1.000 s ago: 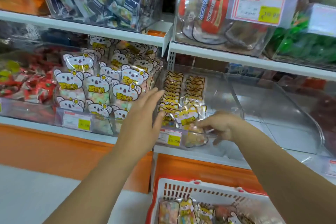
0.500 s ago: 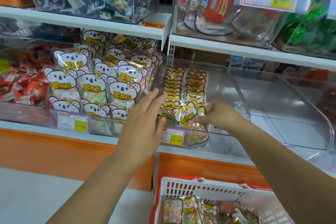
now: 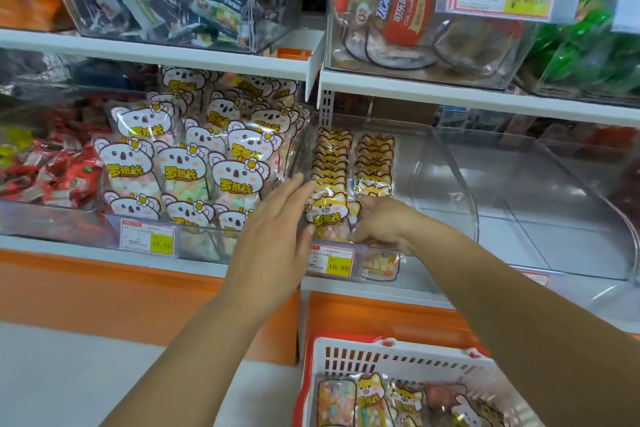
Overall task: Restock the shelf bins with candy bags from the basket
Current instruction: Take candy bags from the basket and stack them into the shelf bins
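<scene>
White metal shelving with an orange base carries a row of bins. The clear plastic bin straight ahead of me holds two rows of upright yellow fox-faced candy bags packed against its left wall. Below it, at the bottom edge of view, stands a white slotted plastic basket with a red rim, with more candy bags lying inside. White koala-faced bags fill the neighbouring bin on the left. My left hand, fingers straight and together, presses flat against the left edge of the front fox-faced bag at the bin's front left corner. My right hand curls its fingers round that bag's right edge. A red-and-yellow price label sits on the bin's front wall just beneath.
</scene>
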Demonstrator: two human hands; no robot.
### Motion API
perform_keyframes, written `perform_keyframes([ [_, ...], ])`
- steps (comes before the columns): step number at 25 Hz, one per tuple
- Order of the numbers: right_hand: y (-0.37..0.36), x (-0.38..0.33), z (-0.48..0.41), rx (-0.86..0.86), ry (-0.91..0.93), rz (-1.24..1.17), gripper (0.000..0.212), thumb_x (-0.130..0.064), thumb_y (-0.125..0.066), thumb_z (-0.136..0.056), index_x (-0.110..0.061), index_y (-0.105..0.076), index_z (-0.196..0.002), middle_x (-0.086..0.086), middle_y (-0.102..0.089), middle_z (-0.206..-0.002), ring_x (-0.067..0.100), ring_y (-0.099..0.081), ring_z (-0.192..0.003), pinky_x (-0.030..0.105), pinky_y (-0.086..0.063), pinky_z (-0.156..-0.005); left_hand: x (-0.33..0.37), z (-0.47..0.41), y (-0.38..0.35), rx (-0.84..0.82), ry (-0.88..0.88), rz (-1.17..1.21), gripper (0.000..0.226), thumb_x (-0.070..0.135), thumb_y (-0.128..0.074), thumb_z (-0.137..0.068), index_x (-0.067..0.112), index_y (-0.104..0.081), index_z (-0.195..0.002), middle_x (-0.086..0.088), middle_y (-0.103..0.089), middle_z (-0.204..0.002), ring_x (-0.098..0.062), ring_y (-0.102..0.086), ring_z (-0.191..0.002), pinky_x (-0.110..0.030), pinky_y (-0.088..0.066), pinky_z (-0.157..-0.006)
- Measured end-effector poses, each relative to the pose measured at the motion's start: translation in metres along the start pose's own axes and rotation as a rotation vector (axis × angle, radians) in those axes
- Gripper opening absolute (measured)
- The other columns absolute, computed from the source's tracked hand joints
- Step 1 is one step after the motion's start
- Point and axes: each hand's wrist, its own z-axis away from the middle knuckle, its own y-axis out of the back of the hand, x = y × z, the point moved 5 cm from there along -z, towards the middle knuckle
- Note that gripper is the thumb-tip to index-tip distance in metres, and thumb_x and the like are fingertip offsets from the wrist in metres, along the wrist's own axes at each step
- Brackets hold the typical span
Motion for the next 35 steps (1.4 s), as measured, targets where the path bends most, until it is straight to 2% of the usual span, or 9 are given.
perform_keyframes([
  [4, 0.001, -0.01, 0.003, 0.077, 0.073, -0.019, 0.085, -0.007, -0.082, -0.072, -0.029, -0.039, -0.143, 0.007, -0.062, -0.106, 0.017, -0.066, -0.062, 0.027, -0.056, -0.055, 0.0, 0.0, -0.001, 0.009, -0.011, -0.002, 0.058, 0.015, -0.058, -0.095, 0.022, -0.036, -0.148, 0.006, -0.031, -0.156, -0.013, -0.026, -0.143, -0.024, -0.014, -0.114],
  [9, 0.006, -0.018, 0.007, 0.288, 0.267, 0.233, 0.051, -0.027, -0.081, -0.075, -0.031, -0.06, -0.122, 0.006, -0.04, -0.136, 0.023, -0.055, -0.111, 0.029, -0.046, -0.093, 0.0, -0.003, -0.003, 0.033, -0.026, -0.049, 0.058, 0.012, -0.063, -0.09, 0.019, -0.043, -0.145, 0.001, -0.04, -0.152, -0.019, -0.034, -0.141, -0.035, -0.025, -0.114],
  [12, 0.005, -0.018, 0.013, 0.31, 0.338, 0.244, 0.039, -0.027, -0.078, -0.079, -0.029, -0.066, -0.116, 0.002, -0.05, -0.123, 0.018, -0.055, -0.108, 0.028, -0.043, -0.092, 0.01, -0.01, -0.003, 0.048, -0.077, -0.106, 0.055, 0.014, -0.062, -0.091, 0.018, -0.046, -0.143, 0.0, -0.043, -0.15, -0.019, -0.034, -0.142, -0.037, -0.027, -0.115],
  [14, 0.013, -0.016, 0.018, 0.323, 0.335, 0.148, 0.01, -0.022, -0.074, -0.083, -0.019, -0.072, -0.092, -0.004, -0.063, -0.092, 0.016, -0.06, -0.088, 0.031, -0.048, -0.083, 0.022, -0.016, -0.002, 0.006, -0.094, -0.026, 0.054, 0.012, -0.056, -0.095, 0.021, -0.04, -0.146, 0.002, -0.038, -0.153, -0.015, -0.031, -0.142, -0.027, -0.022, -0.114],
  [16, 0.038, -0.014, 0.021, 0.365, 0.241, 0.012, 0.014, -0.011, -0.066, -0.088, -0.016, -0.062, -0.077, 0.003, -0.062, -0.077, 0.019, -0.06, -0.071, 0.039, -0.054, -0.077, 0.032, -0.026, -0.006, -0.093, -0.044, 0.1, 0.058, 0.01, -0.049, -0.098, 0.025, -0.031, -0.151, 0.005, -0.032, -0.156, -0.013, -0.032, -0.141, -0.025, -0.028, -0.11],
  [21, 0.079, -0.003, 0.029, 0.28, -0.034, 0.296, 0.023, 0.007, -0.042, -0.095, -0.006, -0.053, -0.11, 0.02, -0.061, -0.099, 0.035, -0.067, -0.082, 0.05, -0.058, -0.079, 0.031, -0.07, -0.053, -0.543, 0.032, -0.069, 0.069, 0.0, -0.047, -0.094, 0.017, -0.019, -0.155, -0.009, -0.026, -0.158, -0.025, -0.028, -0.143, -0.03, -0.028, -0.112],
  [25, 0.052, 0.013, 0.018, 0.138, -0.095, 0.438, 0.008, -0.001, -0.05, -0.094, -0.005, -0.048, -0.1, 0.012, -0.057, -0.083, 0.024, -0.06, -0.072, 0.037, -0.057, -0.074, 0.019, -0.08, -0.077, -0.803, 0.049, -0.274, 0.061, 0.008, -0.045, -0.098, 0.011, -0.02, -0.154, -0.015, -0.028, -0.156, -0.027, -0.032, -0.14, -0.029, -0.033, -0.107],
  [30, 0.047, 0.019, 0.006, 0.148, -0.15, 0.388, 0.015, -0.009, -0.063, -0.091, -0.003, -0.05, -0.096, 0.016, -0.06, -0.091, 0.028, -0.067, -0.084, 0.035, -0.055, -0.076, 0.014, -0.08, -0.076, -0.89, 0.037, -0.286, 0.069, 0.014, -0.044, -0.101, 0.023, -0.003, -0.156, -0.006, -0.009, -0.163, -0.028, -0.018, -0.147, -0.034, -0.028, -0.112],
  [35, 0.046, 0.025, 0.003, 0.211, -0.102, 0.354, 0.054, -0.002, -0.059, -0.088, -0.001, -0.037, -0.137, 0.02, -0.055, -0.126, 0.035, -0.061, -0.109, 0.037, -0.054, -0.083, 0.01, -0.075, -0.078, -0.87, 0.101, -0.237, 0.071, 0.044, -0.036, -0.102, 0.028, 0.01, -0.154, -0.007, 0.005, -0.164, -0.03, 0.002, -0.15, -0.042, -0.013, -0.121],
])
